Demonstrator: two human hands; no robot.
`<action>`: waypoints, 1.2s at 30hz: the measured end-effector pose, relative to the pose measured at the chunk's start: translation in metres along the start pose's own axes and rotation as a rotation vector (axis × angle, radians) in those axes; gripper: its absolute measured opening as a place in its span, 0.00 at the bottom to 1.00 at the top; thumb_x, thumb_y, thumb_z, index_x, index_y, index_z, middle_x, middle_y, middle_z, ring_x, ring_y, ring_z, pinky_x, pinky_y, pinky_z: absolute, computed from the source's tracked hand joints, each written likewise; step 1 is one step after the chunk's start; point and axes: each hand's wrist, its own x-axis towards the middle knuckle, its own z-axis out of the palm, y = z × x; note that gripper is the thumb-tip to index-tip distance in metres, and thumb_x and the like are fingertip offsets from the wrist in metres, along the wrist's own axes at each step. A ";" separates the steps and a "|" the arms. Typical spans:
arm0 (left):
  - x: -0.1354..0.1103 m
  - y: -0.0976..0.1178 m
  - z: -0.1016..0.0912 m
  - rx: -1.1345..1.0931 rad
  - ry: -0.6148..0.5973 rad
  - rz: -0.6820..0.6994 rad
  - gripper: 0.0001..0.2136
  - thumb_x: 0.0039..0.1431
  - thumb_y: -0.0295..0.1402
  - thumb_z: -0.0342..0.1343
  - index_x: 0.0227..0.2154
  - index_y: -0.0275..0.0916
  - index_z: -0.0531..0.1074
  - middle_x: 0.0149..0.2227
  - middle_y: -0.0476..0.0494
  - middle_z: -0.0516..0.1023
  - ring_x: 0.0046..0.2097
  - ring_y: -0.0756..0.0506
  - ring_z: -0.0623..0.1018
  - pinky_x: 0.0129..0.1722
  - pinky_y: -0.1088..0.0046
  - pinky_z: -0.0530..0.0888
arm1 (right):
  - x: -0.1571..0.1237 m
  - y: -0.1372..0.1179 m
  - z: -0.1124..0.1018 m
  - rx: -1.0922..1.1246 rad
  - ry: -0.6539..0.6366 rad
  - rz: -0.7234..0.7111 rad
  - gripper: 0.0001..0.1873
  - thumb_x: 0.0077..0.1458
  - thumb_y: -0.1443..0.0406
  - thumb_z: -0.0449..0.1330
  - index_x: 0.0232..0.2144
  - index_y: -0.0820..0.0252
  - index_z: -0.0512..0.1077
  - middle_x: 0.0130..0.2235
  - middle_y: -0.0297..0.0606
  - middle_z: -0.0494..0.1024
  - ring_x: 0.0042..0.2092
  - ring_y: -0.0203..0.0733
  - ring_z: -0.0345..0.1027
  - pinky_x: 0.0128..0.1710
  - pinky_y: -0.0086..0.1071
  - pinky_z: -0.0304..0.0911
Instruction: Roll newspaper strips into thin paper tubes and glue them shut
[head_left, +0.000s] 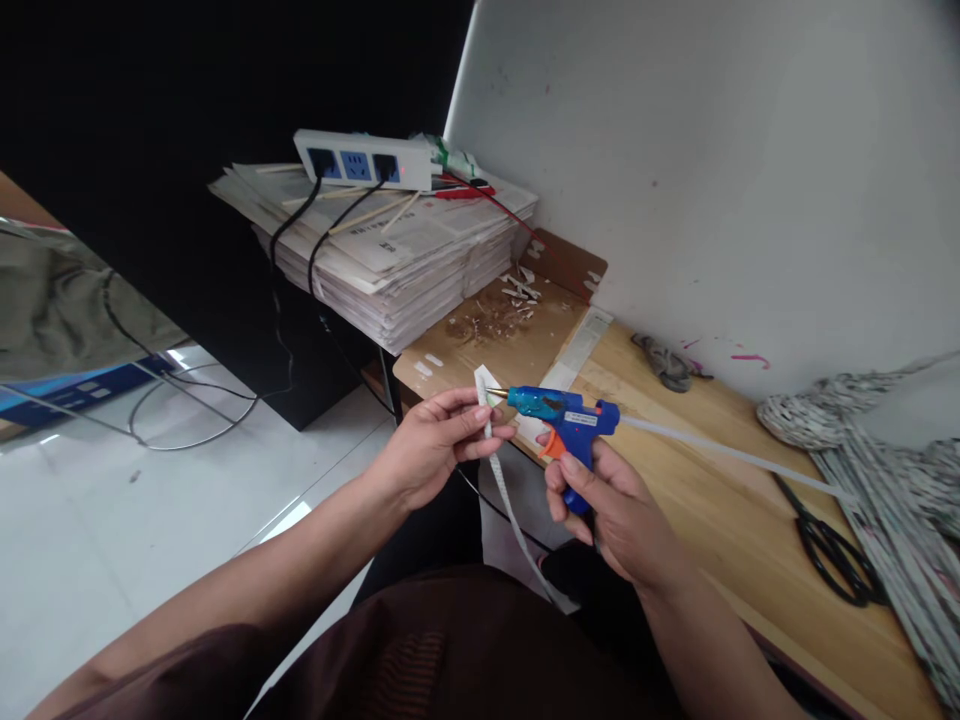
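Center frame, I'm seeing the left hand [439, 440] pinching a paper strip [484, 388], thumb & fingertips closed on it. The right hand [611, 510] is gripping the blue glue gun [566, 415] w/ fingers wrapped round the handle, nozzle touching the strip's top end.

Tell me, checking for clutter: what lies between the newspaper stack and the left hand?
Head view: a cardboard sheet strewn with paper scraps separates the newspaper stack from the left hand.

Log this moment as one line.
left hand: holds paper strip | right hand: holds glue gun, tip at strip | scissors on table
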 end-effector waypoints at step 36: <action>0.000 0.000 0.002 0.016 0.026 -0.028 0.09 0.58 0.20 0.58 0.40 0.31 0.79 0.39 0.35 0.82 0.38 0.44 0.84 0.32 0.79 0.81 | -0.001 0.003 0.012 -0.185 0.061 -0.076 0.14 0.63 0.52 0.55 0.36 0.56 0.62 0.27 0.29 0.65 0.26 0.31 0.58 0.22 0.26 0.49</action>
